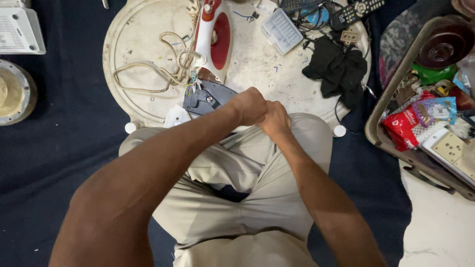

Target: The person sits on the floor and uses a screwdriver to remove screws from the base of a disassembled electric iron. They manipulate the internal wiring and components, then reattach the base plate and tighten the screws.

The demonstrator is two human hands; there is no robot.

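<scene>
Hands met over my lap: my left hand (250, 105) and my right hand (274, 118) were both curled shut and pressed together, but I could not tell what they held. I thought small, slow moves were best. The red and white iron (215, 37) lay open on the round tray (131, 39), its grey back cover (205, 98) just beside my left hand. The loose cord (163, 69) and black cloth (336, 69) crowded the tray.

Even soft overhead light, sharp focus, slight wide-angle edge distortion.
</scene>
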